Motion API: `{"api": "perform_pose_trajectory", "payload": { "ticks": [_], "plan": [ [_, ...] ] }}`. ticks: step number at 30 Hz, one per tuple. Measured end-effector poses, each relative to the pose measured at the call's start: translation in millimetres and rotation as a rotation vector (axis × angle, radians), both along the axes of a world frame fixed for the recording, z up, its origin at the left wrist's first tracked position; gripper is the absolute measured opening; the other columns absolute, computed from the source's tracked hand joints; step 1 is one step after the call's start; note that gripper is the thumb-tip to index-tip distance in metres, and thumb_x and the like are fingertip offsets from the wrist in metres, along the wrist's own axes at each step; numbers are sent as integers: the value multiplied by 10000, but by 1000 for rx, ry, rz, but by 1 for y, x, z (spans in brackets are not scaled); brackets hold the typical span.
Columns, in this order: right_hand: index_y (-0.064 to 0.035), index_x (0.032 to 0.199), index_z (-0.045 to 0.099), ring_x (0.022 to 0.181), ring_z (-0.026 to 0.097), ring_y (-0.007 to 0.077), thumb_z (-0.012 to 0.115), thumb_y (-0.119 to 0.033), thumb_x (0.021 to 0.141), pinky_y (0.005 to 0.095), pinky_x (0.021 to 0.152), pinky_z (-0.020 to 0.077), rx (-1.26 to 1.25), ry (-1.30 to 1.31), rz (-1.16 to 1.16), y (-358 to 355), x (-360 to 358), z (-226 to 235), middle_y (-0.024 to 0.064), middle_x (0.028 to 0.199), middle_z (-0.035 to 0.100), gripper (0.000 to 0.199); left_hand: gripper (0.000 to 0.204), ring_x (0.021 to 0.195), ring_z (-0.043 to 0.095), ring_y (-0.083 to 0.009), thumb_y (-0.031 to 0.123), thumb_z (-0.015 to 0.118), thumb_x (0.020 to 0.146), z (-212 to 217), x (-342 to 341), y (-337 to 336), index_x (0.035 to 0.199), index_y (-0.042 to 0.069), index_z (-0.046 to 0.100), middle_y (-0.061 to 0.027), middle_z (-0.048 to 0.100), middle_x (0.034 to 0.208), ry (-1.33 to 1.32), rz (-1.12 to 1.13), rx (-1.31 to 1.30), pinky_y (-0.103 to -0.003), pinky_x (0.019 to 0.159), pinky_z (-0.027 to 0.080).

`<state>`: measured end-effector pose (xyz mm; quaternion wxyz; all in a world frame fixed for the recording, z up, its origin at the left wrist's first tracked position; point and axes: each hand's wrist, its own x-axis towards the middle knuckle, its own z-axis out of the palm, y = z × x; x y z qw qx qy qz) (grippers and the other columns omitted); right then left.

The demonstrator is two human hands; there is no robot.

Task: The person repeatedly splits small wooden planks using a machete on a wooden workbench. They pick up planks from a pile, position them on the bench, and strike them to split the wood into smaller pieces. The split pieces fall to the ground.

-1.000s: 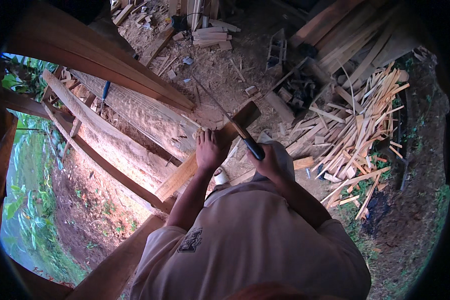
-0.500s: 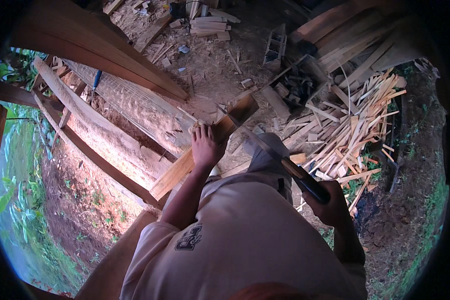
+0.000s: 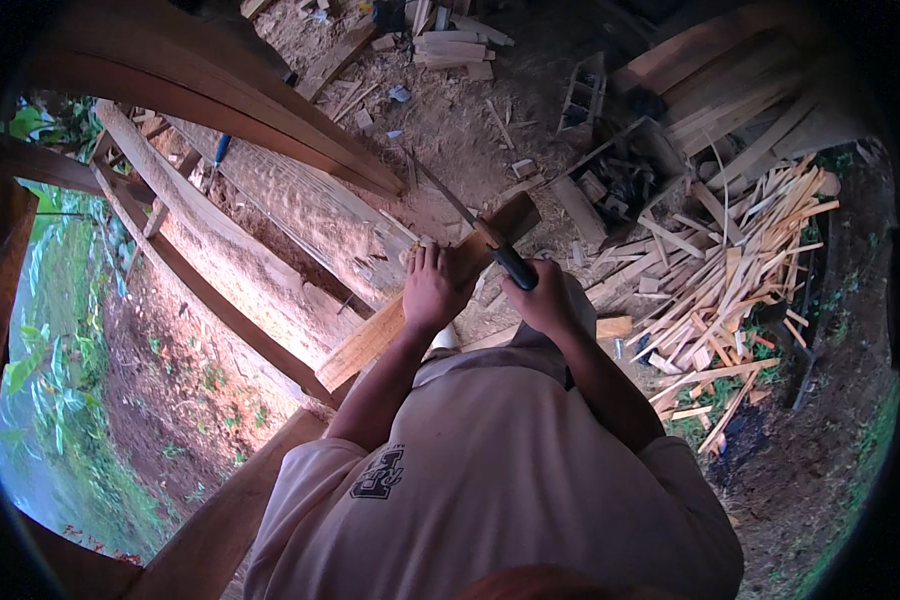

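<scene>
My left hand (image 3: 436, 288) lies over a squared wooden beam (image 3: 368, 343), its fingers curled across the far edge. The beam slants from lower left to upper right in front of my body. My right hand (image 3: 542, 297) is closed round the black handle of a handsaw (image 3: 450, 196). Its narrow blade crosses the beam to the right of my left hand and points away to the upper left. Whether the teeth have cut into the wood is too small to tell.
Long planks (image 3: 260, 190) and a curved timber (image 3: 205, 220) covered in sawdust lie at the left, with a blue-handled tool (image 3: 222, 150) on them. Thick boards (image 3: 220, 95) jut in from the upper left. A heap of thin offcuts (image 3: 735, 300) is at the right, near a wooden box (image 3: 660, 150).
My right hand has pushed the saw forward and to the left, from beside my right hip up to the beam. My left hand stays on the beam; the view has shifted slightly.
</scene>
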<state>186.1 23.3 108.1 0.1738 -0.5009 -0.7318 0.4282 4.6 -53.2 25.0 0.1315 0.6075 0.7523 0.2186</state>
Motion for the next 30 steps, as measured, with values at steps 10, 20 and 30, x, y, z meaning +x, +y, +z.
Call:
{"api": "perform_pose_trajectory", "payload": {
  "ticks": [10,20,30],
  "plan": [
    [20,776,663,585,651,229,771,-248,870,412,578,486,-74,192,-119,-39,48,-9,101,595,620,304,777,1357,455,-443,542,734,861,-13,4,-1,1326,-50,540,-267,529,1382,50,42,-58,-529,1152,366],
    [-14,788,676,581,578,229,811,-255,856,374,583,454,-132,-166,-37,-100,149,138,105,634,593,284,834,1364,453,-438,562,734,856,-2,10,-1,1351,-71,511,-270,527,1398,64,76,-72,-533,1188,319],
    [13,727,612,529,559,216,776,-222,868,392,555,441,48,-176,30,-71,89,159,111,574,551,320,728,1219,525,-416,512,773,821,-5,3,-4,1242,-45,569,-229,563,1251,61,58,88,-514,1091,400]
  ]
}}
